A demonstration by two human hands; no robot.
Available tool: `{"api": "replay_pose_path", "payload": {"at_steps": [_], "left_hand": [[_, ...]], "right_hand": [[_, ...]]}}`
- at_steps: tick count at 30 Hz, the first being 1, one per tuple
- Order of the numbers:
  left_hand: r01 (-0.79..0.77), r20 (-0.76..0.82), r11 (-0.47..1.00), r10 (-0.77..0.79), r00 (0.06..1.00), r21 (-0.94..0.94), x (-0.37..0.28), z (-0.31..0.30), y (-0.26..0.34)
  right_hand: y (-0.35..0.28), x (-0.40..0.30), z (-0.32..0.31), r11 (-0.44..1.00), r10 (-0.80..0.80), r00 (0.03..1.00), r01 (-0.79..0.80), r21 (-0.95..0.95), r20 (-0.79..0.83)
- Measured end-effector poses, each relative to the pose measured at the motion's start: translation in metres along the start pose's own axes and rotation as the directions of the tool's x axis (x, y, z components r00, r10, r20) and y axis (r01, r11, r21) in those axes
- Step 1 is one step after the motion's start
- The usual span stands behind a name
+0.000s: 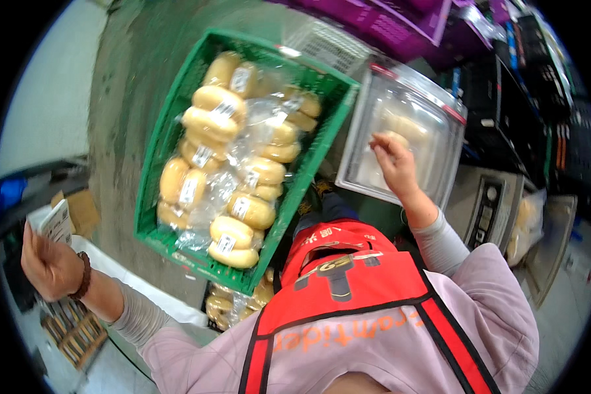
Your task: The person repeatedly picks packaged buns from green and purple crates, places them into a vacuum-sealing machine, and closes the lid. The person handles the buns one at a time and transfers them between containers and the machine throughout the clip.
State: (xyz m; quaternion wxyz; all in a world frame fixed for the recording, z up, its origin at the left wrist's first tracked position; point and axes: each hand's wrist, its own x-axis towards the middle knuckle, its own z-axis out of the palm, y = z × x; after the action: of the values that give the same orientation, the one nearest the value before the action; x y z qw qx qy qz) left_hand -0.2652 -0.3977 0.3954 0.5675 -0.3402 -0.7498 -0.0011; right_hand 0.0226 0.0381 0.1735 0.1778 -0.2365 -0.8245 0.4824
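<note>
My left hand (pixel 49 266), out at the far left, grips a white printed label stack (pixel 54 224) that bears writing and a printed code. Over the clear domed lid (pixel 436 128) of what looks like a vacuum sealing machine hovers my right hand (pixel 398 165). Its fingers are slightly bent with nothing visible in them; whether it touches the lid I cannot tell. Under that lid lie pale oblong food pieces (pixel 409 128), blurred by reflections. Between my hands stands a green plastic crate (pixel 308 157) filled with clear bags of pale yellow oblong food (pixel 214 123), several bearing white labels.
A grey unit with a control panel (pixel 487 207) sits right of the lid. Purple crates (pixel 394 24) and dark crates (pixel 512 103) are stacked beyond. More bagged food (pixel 221 305) lies below the green crate. A cardboard box (pixel 81 214) and a wooden pallet (pixel 74 335) are at left.
</note>
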Motion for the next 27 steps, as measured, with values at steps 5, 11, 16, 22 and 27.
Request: {"api": "replay_pose_path", "payload": {"at_steps": [5, 11, 16, 22, 27], "left_hand": [[0.063, -0.214, 0.897, -0.172, 0.962, -0.438, -0.01, 0.053, 0.092], [0.758, 0.492, 0.507, -0.577, 0.653, -0.411, -0.048, 0.086, 0.215], [0.61, 0.829, 0.792, -0.337, 0.445, -0.006, -0.2, 0.067, 0.228], [0.648, 0.913, 0.662, -0.385, -0.135, 0.375, -0.322, 0.054, 0.207], [0.528, 0.812, 0.731, -0.57, 0.123, 0.432, -0.222, 0.029, 0.297]], "right_hand": [[0.037, -0.115, -0.034, 0.958, 0.244, 0.969, -0.234, -0.163, 0.046], [0.058, -0.236, -0.032, 0.905, 0.408, 0.906, -0.386, -0.179, 0.11], [0.079, -0.336, -0.062, 0.818, 0.572, 0.82, -0.568, -0.089, 0.024], [0.114, -0.481, -0.121, 0.735, 0.669, 0.702, -0.673, 0.079, -0.243], [0.144, -0.633, -0.166, 0.658, 0.686, 0.415, -0.704, 0.267, -0.598]]}}
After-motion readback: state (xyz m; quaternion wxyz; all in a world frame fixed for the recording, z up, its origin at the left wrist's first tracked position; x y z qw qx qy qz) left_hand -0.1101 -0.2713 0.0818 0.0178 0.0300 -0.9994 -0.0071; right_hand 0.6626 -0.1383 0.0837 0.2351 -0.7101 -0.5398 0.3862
